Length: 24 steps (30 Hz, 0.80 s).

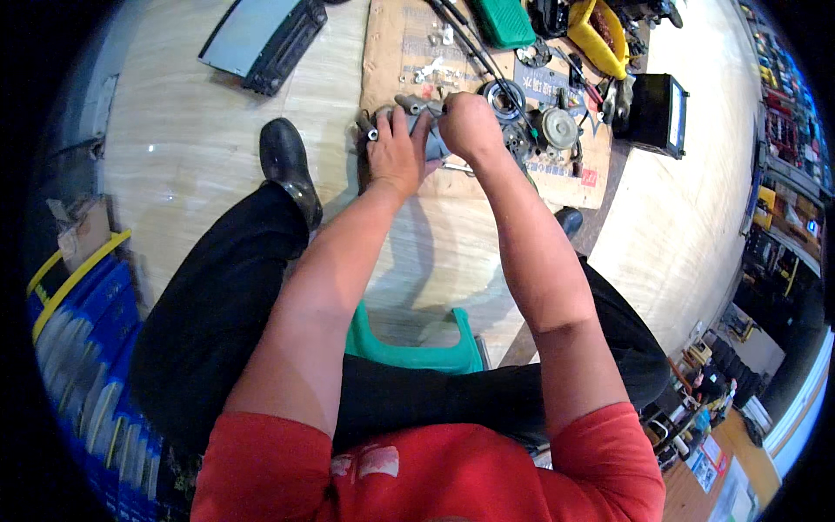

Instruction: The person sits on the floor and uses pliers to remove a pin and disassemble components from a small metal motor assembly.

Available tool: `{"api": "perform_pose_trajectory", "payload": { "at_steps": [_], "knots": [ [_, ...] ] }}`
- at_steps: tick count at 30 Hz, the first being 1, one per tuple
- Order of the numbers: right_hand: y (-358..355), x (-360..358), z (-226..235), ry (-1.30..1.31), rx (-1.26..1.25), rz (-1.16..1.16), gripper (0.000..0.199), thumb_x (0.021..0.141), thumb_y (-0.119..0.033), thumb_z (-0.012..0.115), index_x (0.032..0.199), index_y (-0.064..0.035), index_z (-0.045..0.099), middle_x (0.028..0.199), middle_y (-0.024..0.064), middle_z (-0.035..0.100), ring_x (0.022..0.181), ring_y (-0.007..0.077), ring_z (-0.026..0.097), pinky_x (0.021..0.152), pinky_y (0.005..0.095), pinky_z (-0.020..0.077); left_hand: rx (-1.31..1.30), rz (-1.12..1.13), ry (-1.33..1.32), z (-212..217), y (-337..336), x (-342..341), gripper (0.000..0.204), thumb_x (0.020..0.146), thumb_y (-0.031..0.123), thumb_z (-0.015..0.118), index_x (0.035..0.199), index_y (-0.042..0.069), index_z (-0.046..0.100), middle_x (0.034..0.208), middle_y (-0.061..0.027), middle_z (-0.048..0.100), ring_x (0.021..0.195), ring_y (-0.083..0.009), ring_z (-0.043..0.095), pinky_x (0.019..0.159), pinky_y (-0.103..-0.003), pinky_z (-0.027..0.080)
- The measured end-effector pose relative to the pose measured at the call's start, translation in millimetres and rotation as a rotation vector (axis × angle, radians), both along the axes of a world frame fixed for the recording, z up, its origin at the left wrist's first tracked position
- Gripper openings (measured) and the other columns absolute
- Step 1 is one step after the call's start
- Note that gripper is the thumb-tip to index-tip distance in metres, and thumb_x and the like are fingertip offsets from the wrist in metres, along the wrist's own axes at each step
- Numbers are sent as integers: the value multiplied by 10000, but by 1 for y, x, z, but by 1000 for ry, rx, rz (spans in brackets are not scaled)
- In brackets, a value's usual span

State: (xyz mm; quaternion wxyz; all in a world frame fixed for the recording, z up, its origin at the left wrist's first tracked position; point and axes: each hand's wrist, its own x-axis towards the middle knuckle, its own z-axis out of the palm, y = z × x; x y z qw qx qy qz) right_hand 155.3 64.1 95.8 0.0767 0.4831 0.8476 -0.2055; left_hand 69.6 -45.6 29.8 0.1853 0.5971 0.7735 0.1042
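On a flattened cardboard sheet (pixel 390 61) in front of me sits a grey metal housing (pixel 437 145) with stubby tube-like ends. My left hand (pixel 397 161) is spread over its near left side, fingers pressed on it, and steadies it. My right hand (pixel 470 128) is closed in a fist at the housing's right side. Whatever that fist grips is hidden by the fingers. Just right of it lie a black ring-shaped part (pixel 503 100) and a round, pale metal part (pixel 557 129). Small white pieces (pixel 430 70) are scattered beyond the housing.
A green case (pixel 504 22) and a yellow scoop-shaped container (pixel 598 39) stand at the far side. A black box (pixel 654 113) is right of the cardboard; a black-framed panel (pixel 263 39) lies far left. Below me is a green stool (pixel 417 355). Blue bins (pixel 91 348) line the left.
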Motion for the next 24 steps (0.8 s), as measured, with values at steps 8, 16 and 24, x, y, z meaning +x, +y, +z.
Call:
{"api": "perform_pose_trajectory", "payload": {
  "at_steps": [8,16,24],
  "knots": [
    [21,-32,17,-113,-71,54,223,725,-140,729,888,13,723,1000,241,700,959,358,694,849,435,564,-84,94,-67,9,0,3,925,686,510,817,1452,224,385,1474,-134,342,1385,-354,288,995,-621,356],
    [13,-30,11,213,-85,-195,571,964,-462,457,1173,54,579,1130,325,616,1117,468,574,959,500,473,-97,180,-70,33,34,-17,396,912,344,566,1215,92,523,985,-170,697,1073,-401,622,1035,-720,217],
    [8,-37,4,322,-61,-305,637,966,-536,473,1238,32,569,1222,276,580,1149,427,570,985,500,461,412,92,-518,-8,46,-25,328,839,278,664,1054,32,628,1042,-252,659,1006,-441,618,854,-500,484]
  ]
}}
